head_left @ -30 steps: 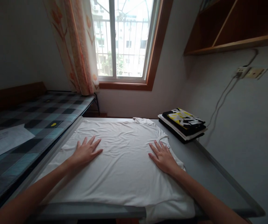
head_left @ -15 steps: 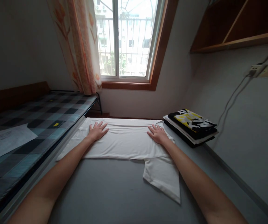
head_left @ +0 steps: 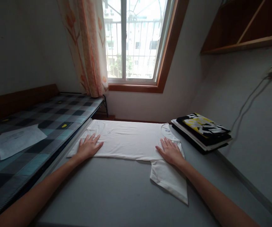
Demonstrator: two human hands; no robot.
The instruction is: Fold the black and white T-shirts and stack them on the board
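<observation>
A white T-shirt (head_left: 126, 140) lies sideways across the grey tabletop (head_left: 117, 192), its neckline toward the right and one sleeve pointing toward me. My left hand (head_left: 90, 146) rests flat on the shirt's left part, fingers spread. On the right part, just below the neckline, my right hand (head_left: 170, 151) presses palm down with its fingers apart. Neither hand grips the cloth. The body of the shirt looks mostly smooth, with faint creases near the left end.
A stack of folded clothes (head_left: 202, 132) sits at the right by the wall. To the left stands a bed with a checked mattress (head_left: 43, 126), with white papers (head_left: 17, 142) on it. A curtain (head_left: 91, 47) hangs beside the window (head_left: 138, 41). A shelf (head_left: 245, 44) juts out upper right.
Both hands have slid toward me over the shirt, and the cloth's upper part looks smoother. The view has shifted slightly left.
</observation>
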